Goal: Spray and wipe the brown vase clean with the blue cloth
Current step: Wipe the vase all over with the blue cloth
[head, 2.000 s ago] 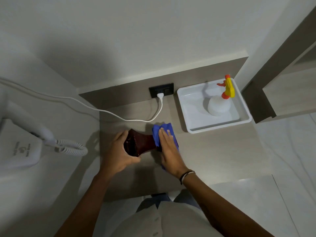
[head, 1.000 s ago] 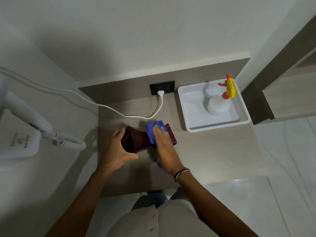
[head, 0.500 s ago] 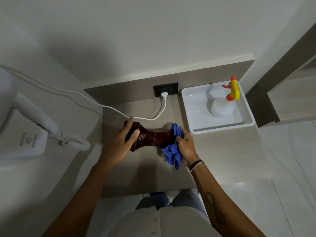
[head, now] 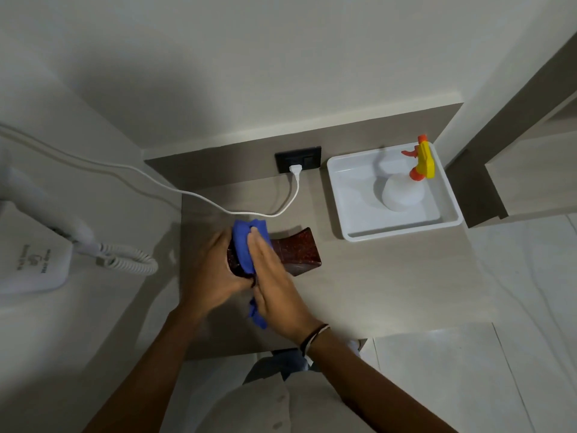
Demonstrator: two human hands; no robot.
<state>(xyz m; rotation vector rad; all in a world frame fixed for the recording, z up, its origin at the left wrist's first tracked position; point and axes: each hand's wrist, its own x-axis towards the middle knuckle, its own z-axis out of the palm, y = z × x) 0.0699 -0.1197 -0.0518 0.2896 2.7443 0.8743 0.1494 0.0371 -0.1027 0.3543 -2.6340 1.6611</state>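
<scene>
1. Whereas half a second ago the blue cloth (head: 248,245) sat bunched at the right end of the brown vase (head: 292,254), it now covers the left end, next to the left hand (head: 215,276).
2. The right hand (head: 274,282) has swapped from a bunched grip on the cloth to a flat palm, fingers together and extended, pressing the cloth onto the vase body.
3. The left hand is curled around the vase's left end, holding it steady; its fingers are mostly hidden behind the cloth, so how tight the grasp is cannot be told.
4. Judgement: the wipe stroke has travelled along the vase from right to left, so wiping is well under way; the spray bottle (head: 406,185) stands in the white tray (head: 352,195), well apart, suggesting spraying is already done.
5. The vase lies on its side on the counter (head: 390,282), just in front of the white cable (head: 249,212) and to the left of the tray.
6. Its long axis runs left-right, tilted slightly so the right end sits a bit nearer the person.
7. The exposed flared end points right toward the tray; whether that is mouth or base cannot be told.
</scene>
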